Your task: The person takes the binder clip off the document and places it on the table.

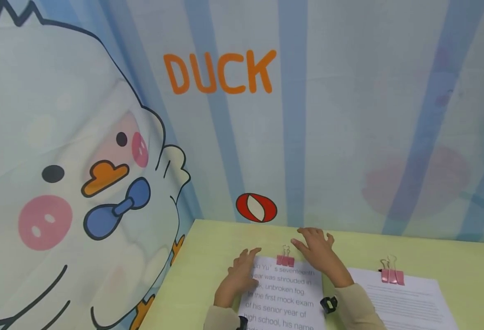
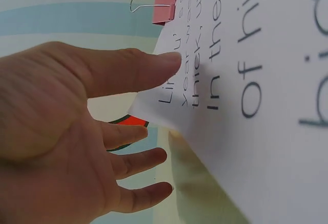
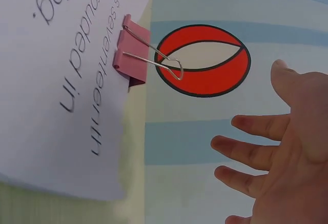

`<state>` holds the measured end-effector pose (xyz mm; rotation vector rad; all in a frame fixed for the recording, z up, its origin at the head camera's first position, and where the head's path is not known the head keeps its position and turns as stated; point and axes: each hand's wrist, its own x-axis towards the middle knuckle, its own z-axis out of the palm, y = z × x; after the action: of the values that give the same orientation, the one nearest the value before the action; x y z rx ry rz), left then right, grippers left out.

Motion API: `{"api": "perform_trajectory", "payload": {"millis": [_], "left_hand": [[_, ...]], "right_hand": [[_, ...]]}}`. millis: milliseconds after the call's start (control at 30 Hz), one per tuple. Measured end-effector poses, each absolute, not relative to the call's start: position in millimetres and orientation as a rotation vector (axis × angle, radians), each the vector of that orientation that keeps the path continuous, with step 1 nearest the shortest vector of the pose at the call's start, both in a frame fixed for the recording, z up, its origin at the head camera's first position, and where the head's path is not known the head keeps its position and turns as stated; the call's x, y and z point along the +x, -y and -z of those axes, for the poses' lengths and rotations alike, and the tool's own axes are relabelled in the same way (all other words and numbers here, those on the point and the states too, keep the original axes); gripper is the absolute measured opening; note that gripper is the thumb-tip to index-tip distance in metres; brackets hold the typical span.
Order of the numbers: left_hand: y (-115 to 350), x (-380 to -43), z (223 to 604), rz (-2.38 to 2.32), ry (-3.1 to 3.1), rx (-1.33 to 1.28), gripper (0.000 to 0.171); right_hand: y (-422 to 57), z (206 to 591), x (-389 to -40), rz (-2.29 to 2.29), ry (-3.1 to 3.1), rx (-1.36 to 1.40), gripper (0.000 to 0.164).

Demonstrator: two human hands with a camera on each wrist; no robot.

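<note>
A stack of printed sheets with large text lies on the table, a pink binder clip on its top edge. My left hand is at the stack's left edge, fingers spread and relaxed. In the left wrist view, its thumb reaches over the printed page; whether it touches the paper I cannot tell. Past the top right corner, my right hand hovers with fingers apart and holds nothing. The right wrist view shows the binder clip beside this hand, a gap between them.
To the right lies a second stack of sheets in smaller print, with its own pink binder clip. The pale yellow table ends at a printed curtain showing a duck. Dark bands circle both wrists.
</note>
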<state>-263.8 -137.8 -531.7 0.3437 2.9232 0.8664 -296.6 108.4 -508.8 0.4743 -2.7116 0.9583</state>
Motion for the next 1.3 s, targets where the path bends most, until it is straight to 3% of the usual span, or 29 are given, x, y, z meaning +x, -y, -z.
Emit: {"api": "perform_trajectory", "payload": {"millis": [767,1300], "left_hand": [[135.0,-265.0,538.3,-0.756,-2.972,0.31,0.087],[132.8,-264.6,536.0,-0.743,-2.993,0.252,0.084]], "right_hand": [[-90.5,543.7,-302.3,-0.983,2.844,0.57,0.028],[-91.4,540.9,-303.5,-1.42,2.721,0.644,0.013]]}}
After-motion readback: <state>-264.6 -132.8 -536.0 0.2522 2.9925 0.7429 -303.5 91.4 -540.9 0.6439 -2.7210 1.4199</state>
